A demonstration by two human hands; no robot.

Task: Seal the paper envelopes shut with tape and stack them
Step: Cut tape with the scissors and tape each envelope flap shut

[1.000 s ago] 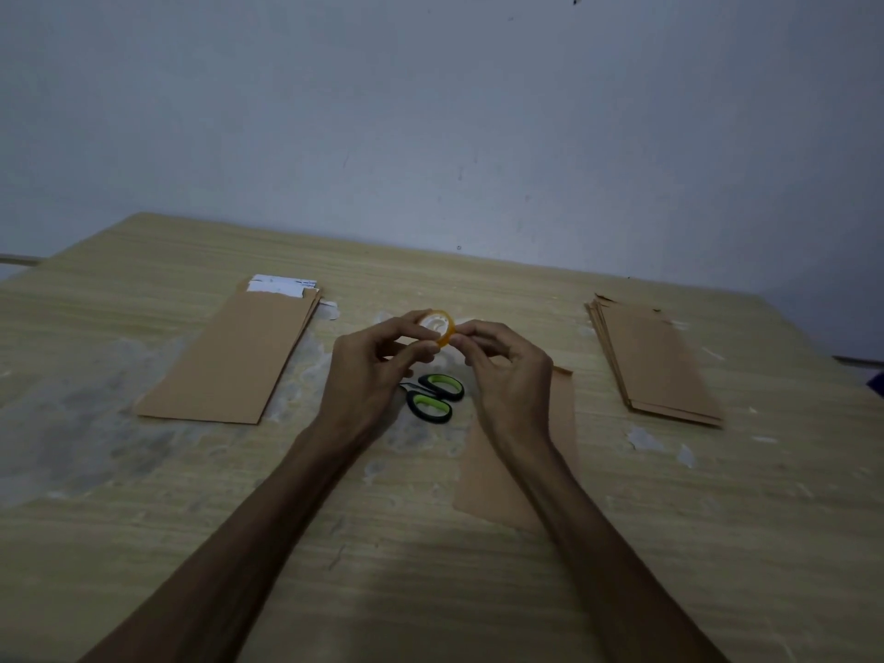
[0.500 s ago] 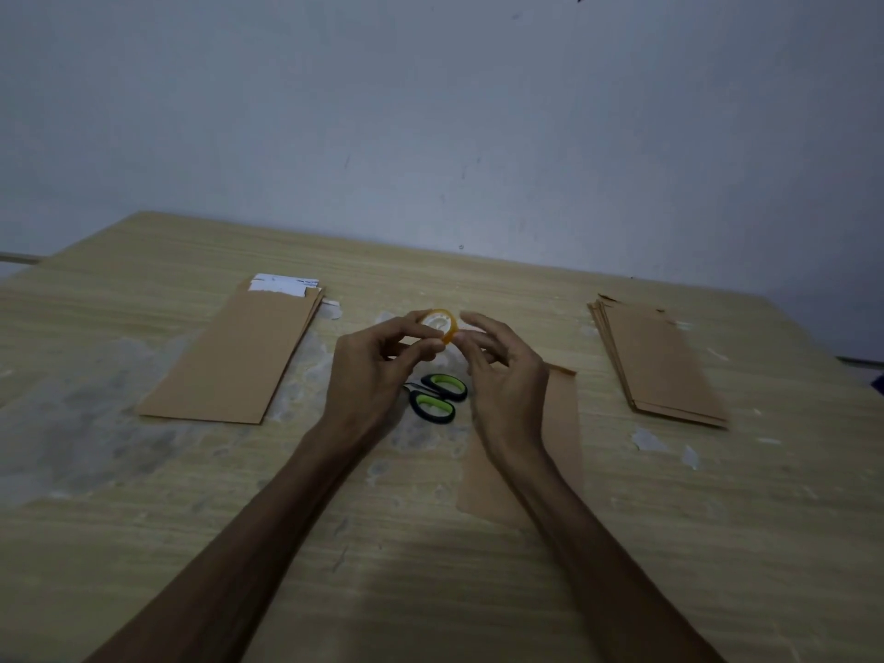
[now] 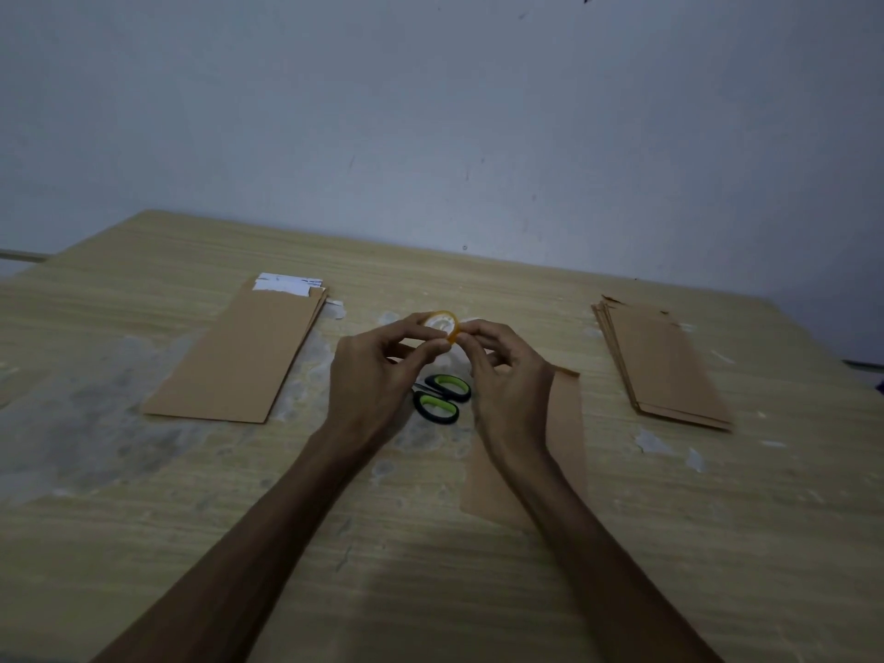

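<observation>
Over table (image 3: 143, 519) we're gripping tape (image 3: 441, 326) in left hand (image 3: 378, 380), right hand (image 3: 509, 390) pinching its edge, hunting the tape end; next we're peeling a strip for envelope (image 3: 564, 423).

A dim room. A plain, pale grey-blue painted wall (image 3: 430, 112) fills the upper half, marked with a few small dark specks and faint scratches. Below it stands a light wooden table with a streaky grain (image 3: 717, 543), its far edge running against the wall. Worn, greyish-white patches blotch the tabletop, heaviest near the left edge. Light is low and even.
</observation>
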